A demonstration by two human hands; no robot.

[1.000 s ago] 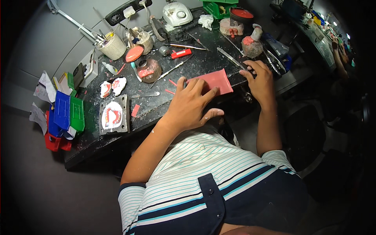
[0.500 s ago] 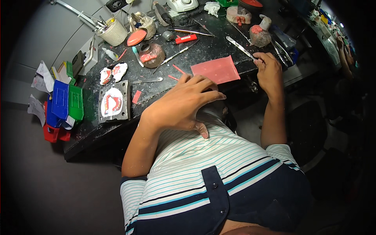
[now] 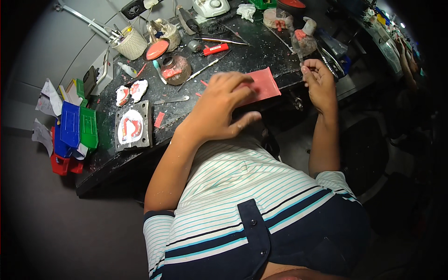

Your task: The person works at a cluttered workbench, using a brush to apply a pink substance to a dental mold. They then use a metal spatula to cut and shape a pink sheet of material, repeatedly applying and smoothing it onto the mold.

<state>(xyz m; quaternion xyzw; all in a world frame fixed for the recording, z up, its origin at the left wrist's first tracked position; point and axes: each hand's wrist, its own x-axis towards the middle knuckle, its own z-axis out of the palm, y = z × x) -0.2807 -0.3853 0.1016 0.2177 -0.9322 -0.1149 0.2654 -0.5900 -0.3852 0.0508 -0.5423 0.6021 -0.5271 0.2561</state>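
Note:
A pink wax sheet [image 3: 265,85] lies on the black workbench near its front edge. My left hand [image 3: 221,105] is over the left end of this sheet, fingers spread and thumb held apart. Whether its fingertips touch the wax is hard to tell. At the right, my right hand [image 3: 319,86] grips a metal wax knife [image 3: 297,49] with the blurred blade pointing up and away. The blade passes in front of a glass spirit lamp [image 3: 306,43] with pink wax on it. Part of a thin pink wax strip [image 3: 204,83] shows beside my left hand.
A metal flask half [image 3: 147,133] with plaster and a wax denture sits at the left, near two plaster casts [image 3: 138,90] and a metal spatula [image 3: 172,100]. Behind are another spirit lamp [image 3: 175,72], a carver [image 3: 205,70] and a red lighter [image 3: 215,49]. Coloured bins [image 3: 70,123] hang at the bench's left.
My left hand has moved from the sheet's front edge up over its left end. My right hand has tipped the wax knife from slanting left to nearly upright.

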